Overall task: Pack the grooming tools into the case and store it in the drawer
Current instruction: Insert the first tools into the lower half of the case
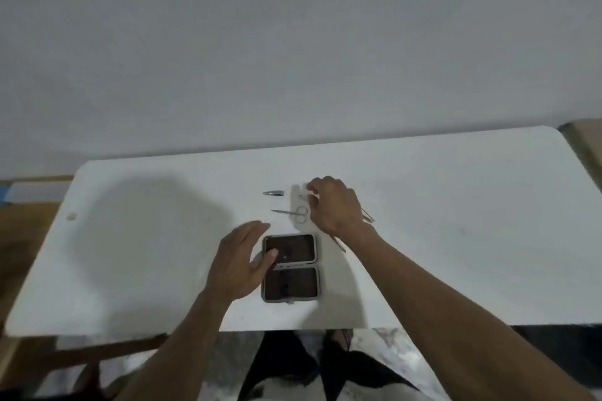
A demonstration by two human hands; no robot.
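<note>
Nearest on the white counter (456,205) lies the open case (291,268), the left hand (239,262) spread loosely at its edge, beyond it scissors (291,212), the right hand (335,203) pinching a small tool (303,197), and a clipper (273,193).

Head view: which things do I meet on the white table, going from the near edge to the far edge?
Open case with the left hand at its left side → small scissors → nail clipper. The right hand reaches in beside the scissors, over a small tool I cannot identify.
</note>
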